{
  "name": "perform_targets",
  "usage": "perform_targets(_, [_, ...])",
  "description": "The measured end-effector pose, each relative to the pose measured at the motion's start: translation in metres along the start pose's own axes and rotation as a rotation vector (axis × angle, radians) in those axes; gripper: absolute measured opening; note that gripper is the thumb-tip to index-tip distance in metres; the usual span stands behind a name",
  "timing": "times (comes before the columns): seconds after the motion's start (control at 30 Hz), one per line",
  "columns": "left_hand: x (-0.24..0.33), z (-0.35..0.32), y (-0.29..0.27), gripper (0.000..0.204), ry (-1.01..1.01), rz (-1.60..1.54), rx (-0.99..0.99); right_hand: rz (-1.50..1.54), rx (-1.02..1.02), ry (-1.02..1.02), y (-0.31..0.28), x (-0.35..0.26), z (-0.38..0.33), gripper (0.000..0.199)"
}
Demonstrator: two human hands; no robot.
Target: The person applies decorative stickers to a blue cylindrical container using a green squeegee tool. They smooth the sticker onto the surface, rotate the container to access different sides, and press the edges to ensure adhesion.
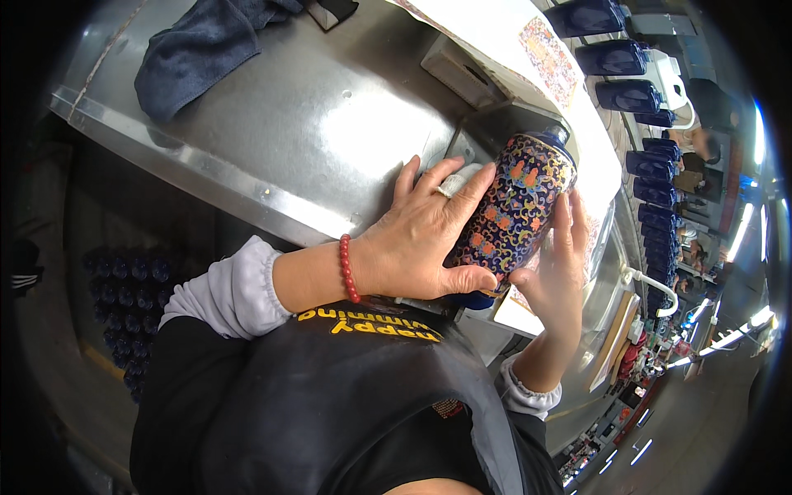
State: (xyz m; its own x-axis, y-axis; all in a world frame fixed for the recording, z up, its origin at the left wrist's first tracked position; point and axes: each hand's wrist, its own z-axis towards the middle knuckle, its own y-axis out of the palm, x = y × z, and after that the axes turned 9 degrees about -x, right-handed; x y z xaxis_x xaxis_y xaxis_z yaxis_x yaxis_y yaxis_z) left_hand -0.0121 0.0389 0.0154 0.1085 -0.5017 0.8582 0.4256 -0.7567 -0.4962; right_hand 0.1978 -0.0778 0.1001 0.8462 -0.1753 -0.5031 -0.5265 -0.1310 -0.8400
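Note:
A dark blue cylinder-shaped jar (516,206) covered in a colourful floral pattern lies tilted between both hands, over the edge of a steel worktable (313,140). My left hand (421,239) wraps over its left side, with a small white cloth or pad (458,180) tucked under the fingers; a red bead bracelet is on that wrist. My right hand (557,276) presses flat against the jar's right side and lower end. A sheet of patterned decals (549,58) lies on white paper behind the jar.
A dark blue towel (202,49) lies at the table's far left. Several plain dark blue jars (635,95) stand in a row at the upper right. More dark blue pieces (128,297) sit in a crate below the table on the left.

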Motion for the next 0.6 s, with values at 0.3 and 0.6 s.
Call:
perform_targets(0.3, [0.0004, 0.0001, 0.0019, 0.119, -0.001, -0.005, 0.015, 0.080, 0.059, -0.076, 0.0027, 0.0021, 0.0023, 0.115])
perform_targets(0.6, [-0.0004, 0.0013, -0.0011, 0.117, 0.012, 0.021, 0.040, 0.038, 0.045, -0.068, -0.0008, -0.0015, 0.0060, 0.114])
